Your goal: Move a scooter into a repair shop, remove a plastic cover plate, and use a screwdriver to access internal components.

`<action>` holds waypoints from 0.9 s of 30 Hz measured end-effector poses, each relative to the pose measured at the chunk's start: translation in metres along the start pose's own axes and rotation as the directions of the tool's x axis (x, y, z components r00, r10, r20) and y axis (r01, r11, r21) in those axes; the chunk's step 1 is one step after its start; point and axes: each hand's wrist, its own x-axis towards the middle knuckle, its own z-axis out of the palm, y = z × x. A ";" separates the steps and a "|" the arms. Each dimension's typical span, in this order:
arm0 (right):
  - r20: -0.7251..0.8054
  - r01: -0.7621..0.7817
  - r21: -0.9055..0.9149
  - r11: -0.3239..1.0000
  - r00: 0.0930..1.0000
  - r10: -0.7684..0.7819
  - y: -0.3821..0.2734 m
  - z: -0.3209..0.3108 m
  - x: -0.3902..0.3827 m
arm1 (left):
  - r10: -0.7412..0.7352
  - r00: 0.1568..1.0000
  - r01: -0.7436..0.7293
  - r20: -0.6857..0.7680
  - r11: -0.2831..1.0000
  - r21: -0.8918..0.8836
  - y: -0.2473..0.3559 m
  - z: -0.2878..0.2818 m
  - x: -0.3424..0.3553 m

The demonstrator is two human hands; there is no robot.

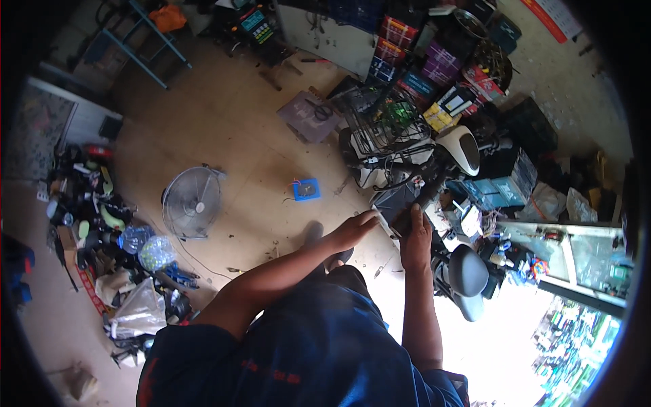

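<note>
My right hand (pixel 415 234) is wrapped on a long dark part (pixel 426 198) at the front of a white-and-black electric scooter (pixel 456 149). My left hand (pixel 354 227) is just to its left, fingers curled beside a pale edge of the scooter; what they hold, if anything, is too small to make out. A wire basket (pixel 383 125) tops the scooter's front, with loose cables below, and the black seat (pixel 464 271) lies to the right of my right forearm. On the floor beyond my hands is a blue battery-like box (pixel 306 190) with wires.
A standing fan (pixel 193 202) with a trailing cord is at left, beside piled parts and bags (pixel 135 312). A blue ladder (pixel 142 47) stands at back left. Stacked boxes (pixel 439 68) crowd the back right; a glass cabinet (pixel 576 251) is at right. A grey mat (pixel 302 115) holds scissors.
</note>
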 end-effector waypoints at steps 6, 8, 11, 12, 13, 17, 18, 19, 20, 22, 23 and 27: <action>0.067 -0.118 0.173 0.978 0.992 0.107 -0.011 -0.006 0.020 | -0.312 0.902 0.431 -0.298 0.671 0.603 -0.240 -0.070 -0.153; 0.074 -0.156 0.198 0.968 0.987 0.144 -0.017 -0.017 0.021 | -0.339 0.902 0.428 -0.266 0.631 0.647 -0.267 -0.074 -0.226; 0.010 -0.152 0.049 0.987 0.988 0.151 -0.023 -0.024 0.026 | -0.625 0.596 0.794 -0.503 0.552 0.255 -0.278 -0.042 -0.297; 0.026 -0.153 0.017 0.988 0.988 0.153 -0.023 -0.026 0.029 | -0.642 0.549 0.822 -0.535 0.530 0.207 -0.279 -0.028 -0.324; 0.001 -0.131 -0.003 0.991 0.991 0.131 -0.022 -0.025 0.032 | -0.698 0.520 0.845 -0.493 0.503 0.181 -0.276 -0.015 -0.336; -0.109 -0.094 -0.065 0.994 0.990 0.086 -0.025 -0.014 0.035 | -0.734 0.453 0.863 -0.505 0.503 0.043 -0.270 0.050 -0.346; -0.139 -0.075 -0.071 0.995 0.988 0.065 -0.026 -0.015 0.035 | -0.779 0.398 0.837 -0.484 0.525 -0.157 -0.268 0.061 -0.338; -0.034 -0.082 -0.097 0.992 0.996 0.080 -0.029 -0.022 0.038 | -0.823 0.351 0.778 -0.447 0.522 -0.350 -0.267 0.072 -0.331; -0.028 -0.086 -0.107 0.990 0.996 0.084 -0.027 -0.023 0.041 | -0.862 0.314 0.690 -0.398 0.496 -0.527 -0.265 0.079 -0.326; -0.018 -0.075 -0.080 0.994 0.997 0.074 -0.026 -0.022 0.045 | -0.618 0.414 0.651 -0.669 0.714 -0.256 -0.269 0.081 -0.322; -0.056 -0.070 -0.069 0.995 0.996 0.067 -0.024 -0.022 0.046 | -0.462 0.547 0.709 -0.699 0.699 0.093 -0.272 0.077 -0.324; -0.087 -0.027 -0.053 0.998 0.996 0.023 -0.030 -0.030 0.045 | -0.486 0.746 0.647 -0.455 0.691 0.323 -0.219 0.022 -0.298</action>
